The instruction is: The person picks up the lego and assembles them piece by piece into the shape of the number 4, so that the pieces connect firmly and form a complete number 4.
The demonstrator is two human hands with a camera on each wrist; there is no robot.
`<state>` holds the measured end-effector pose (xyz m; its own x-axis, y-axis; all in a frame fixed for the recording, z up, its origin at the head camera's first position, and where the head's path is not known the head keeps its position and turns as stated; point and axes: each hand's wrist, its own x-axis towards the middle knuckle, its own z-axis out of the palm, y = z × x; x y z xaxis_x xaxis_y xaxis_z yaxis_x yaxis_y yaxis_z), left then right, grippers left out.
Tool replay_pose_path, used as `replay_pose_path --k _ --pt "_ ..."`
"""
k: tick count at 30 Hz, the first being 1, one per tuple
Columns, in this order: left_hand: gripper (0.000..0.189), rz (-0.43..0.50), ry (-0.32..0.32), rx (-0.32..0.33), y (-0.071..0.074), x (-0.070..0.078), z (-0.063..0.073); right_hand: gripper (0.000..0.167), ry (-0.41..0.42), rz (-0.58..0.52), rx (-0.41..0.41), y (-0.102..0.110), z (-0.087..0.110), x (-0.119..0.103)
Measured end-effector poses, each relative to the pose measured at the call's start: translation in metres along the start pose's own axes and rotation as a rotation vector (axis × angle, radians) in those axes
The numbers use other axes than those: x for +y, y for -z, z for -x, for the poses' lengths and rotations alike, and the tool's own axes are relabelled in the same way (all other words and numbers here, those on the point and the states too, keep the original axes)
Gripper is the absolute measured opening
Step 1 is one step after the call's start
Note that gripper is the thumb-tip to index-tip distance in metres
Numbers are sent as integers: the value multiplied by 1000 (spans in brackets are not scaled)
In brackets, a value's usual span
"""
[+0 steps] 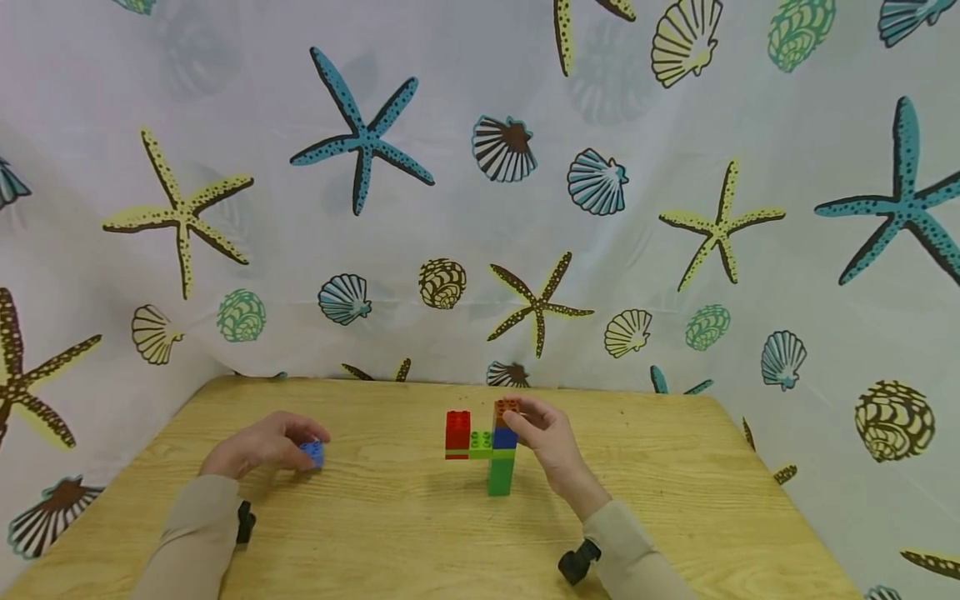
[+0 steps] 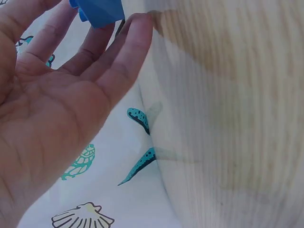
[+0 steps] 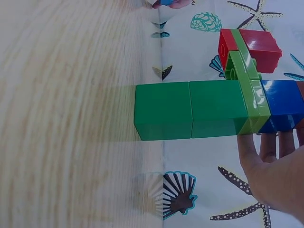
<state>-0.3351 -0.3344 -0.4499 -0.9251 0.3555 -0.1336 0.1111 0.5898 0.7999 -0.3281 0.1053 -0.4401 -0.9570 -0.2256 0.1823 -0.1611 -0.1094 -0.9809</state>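
Note:
A block structure stands on the table, right of centre in the head view. Its column has green bricks (image 1: 499, 478) (image 3: 164, 111) at the bottom, a dark blue brick (image 1: 504, 438) (image 3: 281, 102) above, and a brown brick (image 1: 500, 411) on top. Light green pieces (image 1: 481, 440) reach out left to a red brick (image 1: 458, 427) (image 3: 260, 50). My right hand (image 1: 553, 446) pinches the brown brick, thumb on its near side; the right wrist view cuts most of it off. Over at the left, a light blue brick (image 1: 312, 454) (image 2: 102, 12) is held in the fingertips of my left hand (image 1: 262, 443), at the table.
The wooden table (image 1: 375, 533) ends at the back and sides against a white cloth (image 1: 450, 217) printed with shells and starfish. Each wrist wears a small black camera mount, such as the right one (image 1: 577, 562).

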Motion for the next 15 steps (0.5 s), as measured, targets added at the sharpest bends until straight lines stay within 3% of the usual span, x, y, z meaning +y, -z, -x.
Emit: replay_pose_path --k 6,15 --pt "55 -13 -14 86 -1 2 1 41 0 7 -3 0 0 3" --pt "54 111 -60 121 -5 11 1 38 -4 -3 7 0 -2 4"
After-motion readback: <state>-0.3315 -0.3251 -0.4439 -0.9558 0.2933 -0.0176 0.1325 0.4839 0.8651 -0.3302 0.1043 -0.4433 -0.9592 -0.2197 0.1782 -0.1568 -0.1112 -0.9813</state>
